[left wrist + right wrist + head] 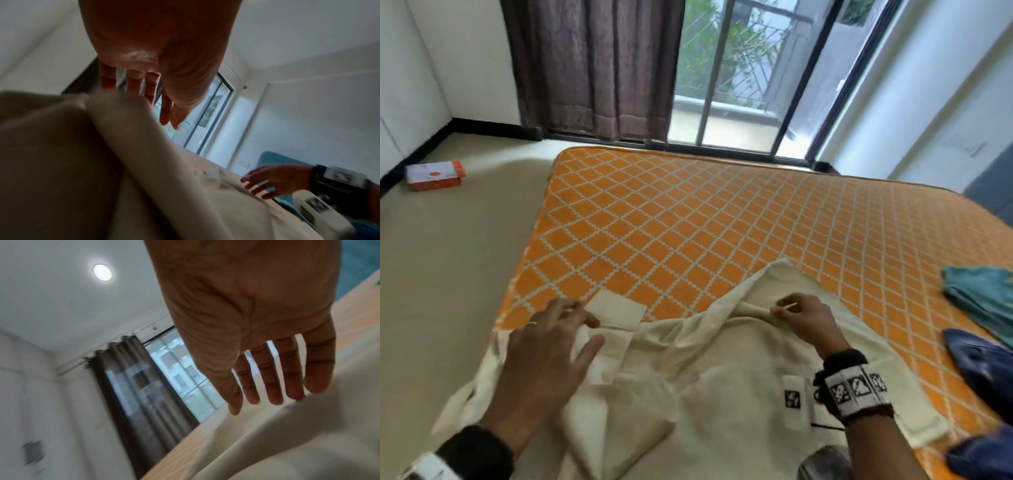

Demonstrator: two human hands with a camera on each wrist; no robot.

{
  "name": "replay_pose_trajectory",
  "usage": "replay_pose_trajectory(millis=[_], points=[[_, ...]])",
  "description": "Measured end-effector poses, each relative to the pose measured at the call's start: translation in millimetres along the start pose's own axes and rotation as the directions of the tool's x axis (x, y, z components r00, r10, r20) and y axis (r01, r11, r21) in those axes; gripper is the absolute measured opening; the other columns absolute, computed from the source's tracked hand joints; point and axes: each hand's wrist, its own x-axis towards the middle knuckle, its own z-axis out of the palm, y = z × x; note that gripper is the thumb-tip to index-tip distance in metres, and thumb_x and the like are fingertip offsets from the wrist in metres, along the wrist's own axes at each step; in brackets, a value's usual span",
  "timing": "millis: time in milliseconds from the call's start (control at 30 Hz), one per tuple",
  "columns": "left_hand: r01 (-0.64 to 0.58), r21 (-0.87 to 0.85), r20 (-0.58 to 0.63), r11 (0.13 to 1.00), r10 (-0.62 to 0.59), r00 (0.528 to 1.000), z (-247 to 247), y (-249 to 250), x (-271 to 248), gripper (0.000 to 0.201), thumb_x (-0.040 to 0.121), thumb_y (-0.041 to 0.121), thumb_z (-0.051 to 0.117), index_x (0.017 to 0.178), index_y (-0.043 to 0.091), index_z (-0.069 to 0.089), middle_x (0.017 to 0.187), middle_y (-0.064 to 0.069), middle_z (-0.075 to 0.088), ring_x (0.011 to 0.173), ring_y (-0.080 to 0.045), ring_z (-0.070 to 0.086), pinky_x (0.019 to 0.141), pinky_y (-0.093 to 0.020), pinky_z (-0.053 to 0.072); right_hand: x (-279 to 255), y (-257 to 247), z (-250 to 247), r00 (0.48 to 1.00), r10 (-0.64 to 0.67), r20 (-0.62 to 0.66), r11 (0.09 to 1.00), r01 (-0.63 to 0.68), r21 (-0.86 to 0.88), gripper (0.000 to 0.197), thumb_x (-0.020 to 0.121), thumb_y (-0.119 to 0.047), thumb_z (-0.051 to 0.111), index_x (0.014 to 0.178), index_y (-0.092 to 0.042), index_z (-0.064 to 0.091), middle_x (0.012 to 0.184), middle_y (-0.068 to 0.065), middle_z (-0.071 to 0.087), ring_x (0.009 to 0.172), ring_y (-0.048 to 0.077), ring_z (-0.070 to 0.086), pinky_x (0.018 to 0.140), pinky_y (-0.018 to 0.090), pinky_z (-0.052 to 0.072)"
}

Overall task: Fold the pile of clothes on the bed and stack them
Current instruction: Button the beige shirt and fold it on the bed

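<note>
Left hand (544, 346): yours, fingers straight and spread, gripping nothing, over the garment's left side.
Right hand (808, 320): yours, fingers relaxed on its upper fold.
Cream garment (722, 394): spread across the bed's (688, 222) near edge.
Teal cloth (983, 294), navy cloth (986, 366): right, on the bed.

An orange and white box (436, 175) lies on the beige floor (448, 257) near the wall. A brown curtain (592, 68) hangs beside the barred window (739, 68). A round ceiling light (102, 272) glows.

Left grip (551, 346) and right grip (804, 318), fingers extended.
</note>
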Motion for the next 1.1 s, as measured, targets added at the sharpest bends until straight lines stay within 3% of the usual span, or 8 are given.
replay_pose_trajectory(millis=[133, 267, 400, 533, 633, 733, 867, 1100], points=[[-0.208, -0.028, 0.172, 0.978, 0.21, 0.963, 36, 28, 0, 0.036, 0.078, 0.064, 0.047, 0.096, 0.04, 0.066, 0.114, 0.014, 0.061, 0.097, -0.015, 0.067, 0.071, -0.04, 0.05, 40, 73, -22, 0.967, 0.228, 0.116, 0.96, -0.243, 0.138, 0.052, 0.086, -0.036, 0.078, 0.131, -0.014, 0.062, 0.134, 0.014, 0.06, 0.118, 0.028, 0.058, 0.097, 0.039, 0.049], [-0.299, -0.159, 0.385, 0.941, 0.338, 0.859, 64, 44, -1, 0.053, 0.079, 0.08, 0.043, 0.123, 0.053, 0.057, 0.131, 0.019, 0.058, 0.115, -0.01, 0.062, 0.087, -0.038, 0.047, 64, 115, -47, 0.912, 0.372, -0.171, 0.907, -0.396, -0.141, 0.067, 0.091, -0.044, 0.071, 0.145, -0.011, 0.048, 0.153, 0.017, 0.043, 0.139, 0.039, 0.039, 0.112, 0.055, 0.036], [-0.344, -0.142, 0.485, 0.928, 0.368, 0.793, 86, 46, -7, 0.06, 0.08, 0.091, 0.026, 0.134, 0.067, 0.039, 0.145, 0.017, 0.048, 0.13, -0.005, 0.043, 0.096, -0.038, 0.039, 90, 82, -53, 0.997, 0.08, 0.016, 0.97, -0.082, 0.23, 0.055, 0.095, -0.02, 0.069, 0.145, -0.021, 0.047, 0.141, 0.013, 0.054, 0.123, 0.03, 0.055, 0.098, 0.049, 0.051], [-0.38, -0.06, 0.492, 0.923, 0.358, 0.793, 93, 52, -16, 0.067, 0.09, 0.08, 0.019, 0.128, 0.04, 0.056, 0.127, 0.003, 0.068, 0.123, -0.012, 0.045, 0.092, -0.036, 0.048, 134, 41, -44, 0.974, -0.179, 0.141, 0.954, 0.207, -0.216, 0.07, 0.095, -0.01, 0.065, 0.152, -0.036, 0.033, 0.154, 0.013, 0.038, 0.137, 0.033, 0.045, 0.111, 0.048, 0.042], [-0.426, -0.055, 0.42, 0.903, 0.407, 0.811, 92, 54, -23, 0.073, 0.094, 0.074, 0.016, 0.131, 0.023, 0.053, 0.125, -0.001, 0.069, 0.119, -0.012, 0.045, 0.094, -0.037, 0.033, 160, 18, -30, 0.945, -0.176, 0.276, 0.81, 0.298, -0.504, 0.08, 0.092, -0.007, 0.065, 0.153, -0.044, 0.029, 0.164, 0.01, 0.012, 0.143, 0.036, 0.035, 0.111, 0.048, 0.043], [-0.435, -0.075, 0.326, 0.897, 0.435, 0.84, 84, 56, -19, 0.073, 0.096, 0.069, 0.016, 0.128, 0.019, 0.058, 0.121, -0.003, 0.071, 0.109, -0.011, 0.046, 0.091, -0.034, 0.033, 170, 13, -24, 0.941, -0.145, 0.305, 0.697, 0.316, -0.644, 0.045, 0.093, -0.014, 0.067, 0.135, -0.029, 0.057, 0.153, 0.008, 0.035, 0.136, 0.035, 0.042, 0.105, 0.049, 0.047], [-0.452, -0.112, 0.278, 0.885, 0.465, 0.841, 76, 50, -15, 0.07, 0.094, 0.069, 0.028, 0.132, 0.02, 0.059, 0.133, 0.005, 0.064, 0.112, -0.006, 0.049, 0.094, -0.032, 0.041, 149, 17, -51, 0.958, -0.288, 0.002, 0.772, 0.233, -0.592, 0.015, 0.094, -0.009, 0.059, 0.102, -0.021, 0.065, 0.112, 0.005, 0.061, 0.105, 0.03, 0.058, 0.076, 0.04, 0.052], [-0.423, -0.184, 0.341, 0.887, 0.461, 0.819, 76, 35, -21, 0.078, 0.08, 0.067, 0.049, 0.15, 0.044, 0.021, 0.115, 0.031, 0.065, 0.106, 0.008, 0.063, 0.106, -0.025, 0.029, 9, 85, -98, 0.802, -0.45, -0.394, 0.792, 0.155, -0.59, 0.025, 0.071, 0.0, 0.064, 0.088, -0.017, 0.056, 0.086, 0.004, 0.061, 0.094, 0.032, 0.053, 0.066, 0.04, 0.048]])
